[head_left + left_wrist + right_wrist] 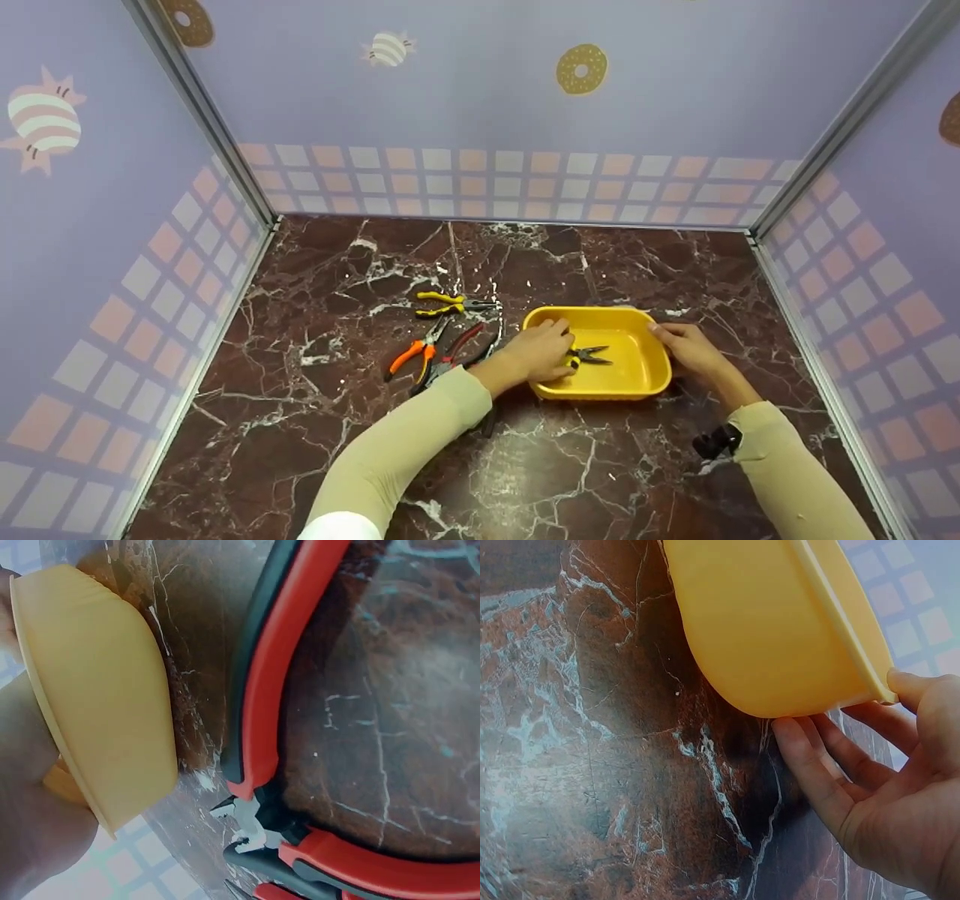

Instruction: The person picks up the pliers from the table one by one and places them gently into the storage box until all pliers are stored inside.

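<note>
A yellow plastic tray point(651, 375) sits on the dark marble table, right of centre. My left hand point(541, 349) reaches over its left rim and grips the yellow handles of small black-nosed pliers point(591, 355), whose tips point right just above the tray floor. My right hand point(679, 343) rests against the tray's right wall, fingers straight, thumb at the rim. In the right wrist view those fingers point(821, 765) lie under the tray's curved wall point(772, 630). The left wrist view shows the tray's outer wall point(97, 705) beside red-handled pliers point(274, 682).
Three more pliers lie left of the tray: a yellow-handled pair point(452, 304), an orange-handled pair point(411, 355) and a red-handled pair point(459, 348) close to my left forearm. Patterned booth walls enclose the table on three sides.
</note>
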